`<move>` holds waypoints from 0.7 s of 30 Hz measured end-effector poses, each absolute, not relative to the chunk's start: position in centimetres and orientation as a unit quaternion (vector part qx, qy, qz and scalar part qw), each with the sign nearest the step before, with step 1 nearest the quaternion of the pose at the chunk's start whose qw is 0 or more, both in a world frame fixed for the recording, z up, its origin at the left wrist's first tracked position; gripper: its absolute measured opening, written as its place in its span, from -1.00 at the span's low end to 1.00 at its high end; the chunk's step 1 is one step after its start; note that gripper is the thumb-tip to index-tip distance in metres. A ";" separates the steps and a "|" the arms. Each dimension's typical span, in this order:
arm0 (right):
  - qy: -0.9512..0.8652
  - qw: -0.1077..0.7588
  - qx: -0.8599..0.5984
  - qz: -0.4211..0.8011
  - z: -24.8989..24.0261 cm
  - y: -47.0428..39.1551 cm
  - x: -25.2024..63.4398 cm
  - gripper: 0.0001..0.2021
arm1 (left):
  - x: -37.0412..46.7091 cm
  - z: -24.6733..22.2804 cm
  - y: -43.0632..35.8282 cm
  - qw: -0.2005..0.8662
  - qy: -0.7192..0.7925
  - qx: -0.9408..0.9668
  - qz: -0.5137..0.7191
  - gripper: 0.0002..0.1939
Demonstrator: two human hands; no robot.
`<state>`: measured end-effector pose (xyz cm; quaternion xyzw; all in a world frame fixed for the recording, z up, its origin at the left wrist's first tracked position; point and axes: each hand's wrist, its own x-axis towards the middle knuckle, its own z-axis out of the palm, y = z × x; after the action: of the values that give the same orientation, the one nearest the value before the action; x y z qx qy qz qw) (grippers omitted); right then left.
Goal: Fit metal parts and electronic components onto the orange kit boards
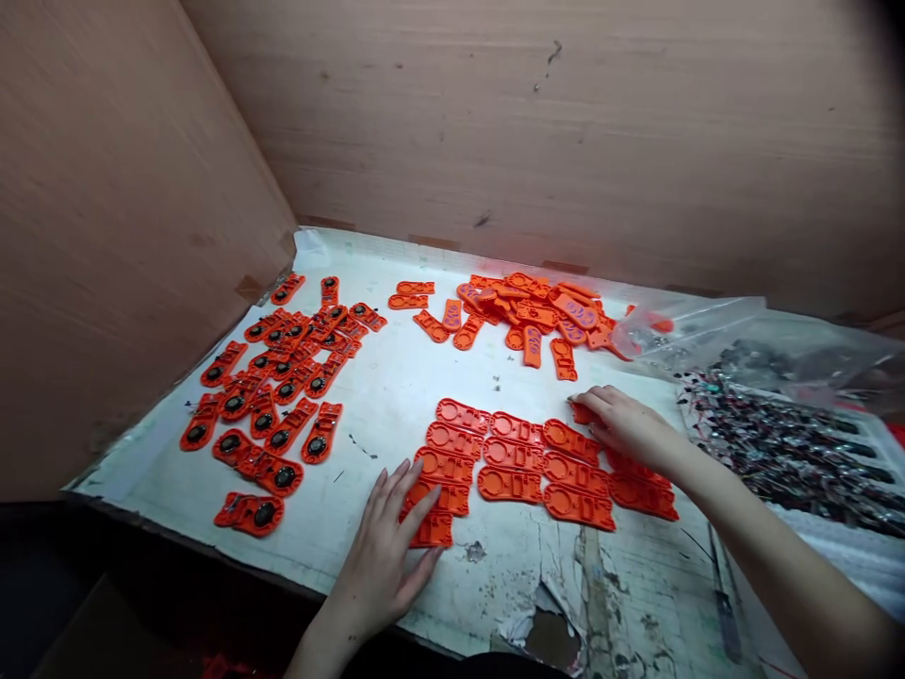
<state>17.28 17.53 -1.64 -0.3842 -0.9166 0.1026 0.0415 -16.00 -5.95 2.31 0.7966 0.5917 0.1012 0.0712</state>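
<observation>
Orange plastic casing halves point(514, 455) lie hollow side up in neat columns in front of me. My left hand point(388, 538) rests at the left column, fingers spread, the fingertips over its lower casing halves point(433, 531). At the top of the right column, my right hand point(626, 424) has its fingers closed on an orange casing half point(583, 412), mostly hidden under the fingers. Other casing halves point(643, 494) show below that hand. Farther back is a loose heap of orange casing parts point(534, 311), some with purple printing.
At left lie many orange casings with black round parts point(247, 514). On the right, a clear plastic bag point(707, 325) lies beside a pile of wired black parts point(792, 453). A thin dark-handled tool point(727, 622) is near the front right. Board walls point(530, 141) enclose the back and left.
</observation>
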 end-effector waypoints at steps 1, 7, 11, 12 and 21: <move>-0.914 0.055 -0.392 0.094 -1.0 17.1 17.0 -0.60 | -15.8 2.5 -5.7 0.073 0.591 0.797 0.099 -0.35; -0.806 0.349 -0.364 0.309 3.4 8.2 13.8 -0.69 | -15.1 2.1 -4.7 0.072 0.565 0.820 0.054 -0.27; -0.795 0.319 -0.363 0.366 0.9 1.7 10.9 -0.82 | -15.0 1.9 -4.7 0.056 0.565 0.822 0.049 -0.27; -0.807 0.304 -0.382 0.333 -0.1 0.8 10.5 -0.83 | -14.9 1.9 -4.7 0.051 0.569 0.819 0.047 -0.26; -0.869 0.254 -0.391 0.164 -1.6 1.5 9.9 -0.80 | -15.0 1.6 -4.3 0.038 0.559 0.827 0.031 -0.23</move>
<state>9.86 1.51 -1.60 -0.3912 -0.8691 0.1642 0.2545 -15.03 -4.30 1.60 0.8275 0.5594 0.0308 0.0376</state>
